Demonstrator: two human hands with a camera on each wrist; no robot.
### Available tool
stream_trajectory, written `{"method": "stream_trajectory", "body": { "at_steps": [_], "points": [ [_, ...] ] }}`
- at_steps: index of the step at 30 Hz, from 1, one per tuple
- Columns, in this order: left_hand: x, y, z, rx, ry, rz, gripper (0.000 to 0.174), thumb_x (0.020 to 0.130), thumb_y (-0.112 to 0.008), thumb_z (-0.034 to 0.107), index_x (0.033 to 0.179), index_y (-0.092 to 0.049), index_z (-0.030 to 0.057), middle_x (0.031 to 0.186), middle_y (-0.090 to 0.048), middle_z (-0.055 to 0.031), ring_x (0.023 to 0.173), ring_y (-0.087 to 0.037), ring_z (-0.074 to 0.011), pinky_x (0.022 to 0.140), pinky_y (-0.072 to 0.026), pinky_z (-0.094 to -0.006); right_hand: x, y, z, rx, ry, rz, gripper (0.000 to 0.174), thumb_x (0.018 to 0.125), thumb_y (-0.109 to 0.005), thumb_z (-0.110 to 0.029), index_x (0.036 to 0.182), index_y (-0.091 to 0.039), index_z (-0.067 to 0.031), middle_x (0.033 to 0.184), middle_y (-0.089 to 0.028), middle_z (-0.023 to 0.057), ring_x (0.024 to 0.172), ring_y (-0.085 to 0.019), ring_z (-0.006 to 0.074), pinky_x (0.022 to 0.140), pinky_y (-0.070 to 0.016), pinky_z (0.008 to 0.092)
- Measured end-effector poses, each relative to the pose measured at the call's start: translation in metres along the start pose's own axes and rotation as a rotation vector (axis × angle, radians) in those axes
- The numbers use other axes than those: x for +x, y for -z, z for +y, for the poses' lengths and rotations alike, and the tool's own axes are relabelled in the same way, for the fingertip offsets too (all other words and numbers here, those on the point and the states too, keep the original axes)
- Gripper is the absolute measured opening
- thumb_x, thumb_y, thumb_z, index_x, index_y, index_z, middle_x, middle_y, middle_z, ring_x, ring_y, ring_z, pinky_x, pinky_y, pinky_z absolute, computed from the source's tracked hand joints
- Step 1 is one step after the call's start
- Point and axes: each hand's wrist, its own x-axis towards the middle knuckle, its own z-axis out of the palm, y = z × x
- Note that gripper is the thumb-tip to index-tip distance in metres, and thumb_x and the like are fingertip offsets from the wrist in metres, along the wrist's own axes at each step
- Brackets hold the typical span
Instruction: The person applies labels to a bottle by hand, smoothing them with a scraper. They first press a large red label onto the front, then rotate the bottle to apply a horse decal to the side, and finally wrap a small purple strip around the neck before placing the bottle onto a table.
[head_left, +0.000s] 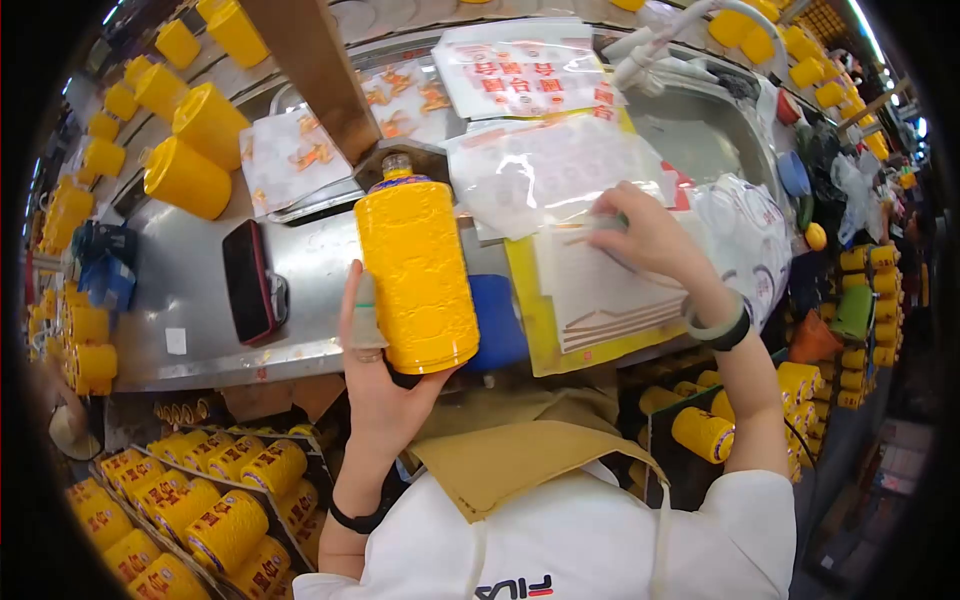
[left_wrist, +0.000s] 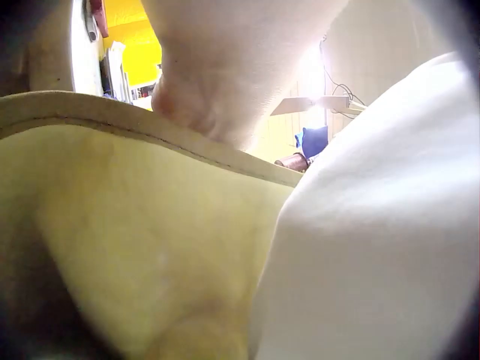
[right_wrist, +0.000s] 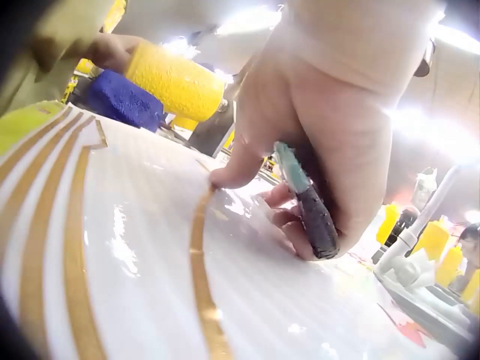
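Note:
My left hand (head_left: 383,400) grips a yellow embossed bottle (head_left: 418,280) near its base, the neck pointing away from me. A green-and-white covering wraps one finger. In the left wrist view, a bare wrist (left_wrist: 217,67) shows above the apron, and the bottle grip is hidden. My right hand (head_left: 650,235) is over a white sheet with gold strips (head_left: 620,325). In the right wrist view, curled fingers hold a small green-and-black tool (right_wrist: 306,202) against the palm, its working end hidden. A fingertip touches one gold strip (right_wrist: 199,259).
Beneath the sheet lies a yellow board (head_left: 525,310), with a blue object (head_left: 495,320) to its left. A phone (head_left: 247,280) rests on the metal table (head_left: 190,300). Printed sheets (head_left: 525,75) lie farther back. Yellow bottles (head_left: 230,525) fill crates at lower left.

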Motion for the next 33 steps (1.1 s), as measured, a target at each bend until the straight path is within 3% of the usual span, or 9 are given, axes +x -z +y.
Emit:
{"method": "stream_trajectory", "body": {
  "at_steps": [3,10,11,16,19,23,26,31,33],
  "points": [
    [-0.008,-0.004,-0.005,-0.170,0.133,0.023,0.112,0.075,-0.089,-0.004,0.164,-0.021,0.0003,0.159,-0.040,-0.0171,0.140,-0.051,-0.0285,0.112,-0.0492,-0.0411,0.005,0.000,0.003,-0.010,0.051,0.031,0.018,0.090,-0.074,-0.017,0.098,-0.069,-0.0009,0.097,-0.064,0.0164,0.098,-0.064,0.0359,0.085,-0.0514,0.0423],
    [-0.012,-0.007,-0.014,-0.287,0.162,0.070,0.108,0.077,-0.089,0.003,0.163,-0.024,0.0007,0.144,-0.055,-0.0176,0.130,-0.061,-0.0271,0.109,-0.0486,-0.0375,0.002,-0.005,-0.003,0.098,-0.013,0.213,0.011,0.098,-0.066,-0.011,0.098,-0.070,0.0000,0.096,-0.068,0.0164,0.087,-0.065,0.0306,0.079,-0.0495,0.0365],
    [-0.013,-0.008,-0.014,-0.294,0.180,0.100,0.101,0.077,-0.089,0.003,0.160,-0.032,-0.0003,0.144,-0.057,-0.0187,0.130,-0.061,-0.0269,0.109,-0.0489,-0.0378,0.000,-0.002,-0.011,0.164,-0.139,0.187,0.013,0.101,-0.063,-0.010,0.100,-0.068,0.0019,0.087,-0.068,0.0127,0.081,-0.062,0.0217,0.078,-0.0484,0.0329],
    [-0.008,-0.004,-0.011,-0.211,0.220,0.152,0.076,0.076,-0.089,0.003,0.144,-0.057,-0.0020,0.142,-0.062,-0.0188,0.129,-0.061,-0.0290,0.107,-0.0503,-0.0395,-0.022,0.002,-0.046,0.372,-0.147,0.133,0.017,0.104,-0.060,-0.011,0.100,-0.064,0.0057,0.083,-0.065,0.0047,0.080,-0.056,0.0120,0.075,-0.0460,0.0294],
    [-0.005,0.003,-0.011,0.082,-0.124,0.182,0.084,0.074,-0.092,0.009,0.147,-0.054,-0.0027,0.145,-0.059,-0.0215,0.129,-0.061,-0.0321,0.108,-0.0492,-0.0385,-0.036,-0.002,-0.080,0.484,-0.082,0.046,0.016,0.103,-0.062,-0.010,0.097,-0.063,0.0048,0.079,-0.059,0.0017,0.078,-0.050,0.0092,0.071,-0.0417,0.0261],
    [-0.003,-0.005,-0.005,-0.320,0.210,0.107,0.099,0.071,-0.096,0.011,0.154,-0.044,-0.0048,0.148,-0.058,-0.0200,0.135,-0.058,-0.0270,0.110,-0.0478,-0.0386,-0.047,-0.004,-0.115,0.522,-0.116,-0.048,0.015,0.098,-0.067,-0.010,0.093,-0.065,0.0033,0.079,-0.058,0.0018,0.073,-0.048,0.0097,0.067,-0.0417,0.0276],
    [-0.003,0.003,-0.002,-0.067,0.127,0.066,0.100,0.072,-0.095,0.012,0.155,-0.043,-0.0051,0.152,-0.054,-0.0209,0.135,-0.057,-0.0262,0.110,-0.0474,-0.0385,-0.050,-0.015,-0.125,0.519,0.026,-0.019,0.011,0.095,-0.070,-0.007,0.093,-0.066,0.0024,0.079,-0.060,0.0025,0.071,-0.050,0.0107,0.066,-0.0423,0.0278],
    [-0.002,0.000,-0.003,-0.014,-0.010,0.130,0.101,0.074,-0.094,0.013,0.158,-0.041,-0.0025,0.153,-0.054,-0.0209,0.136,-0.058,-0.0257,0.113,-0.0447,-0.0383,-0.050,-0.019,-0.149,0.559,0.003,-0.043,0.010,0.091,-0.075,-0.005,0.093,-0.068,0.0017,0.081,-0.064,0.0060,0.071,-0.054,0.0145,0.067,-0.0444,0.0287],
    [-0.003,0.000,-0.004,-0.019,0.019,0.113,0.100,0.075,-0.093,0.011,0.158,-0.040,-0.0012,0.154,-0.053,-0.0206,0.136,-0.057,-0.0260,0.113,-0.0450,-0.0386,-0.051,-0.021,-0.160,0.586,0.113,-0.033,0.010,0.090,-0.075,-0.005,0.093,-0.069,0.0014,0.080,-0.064,0.0084,0.071,-0.057,0.0176,0.068,-0.0456,0.0302]
  ]
}}
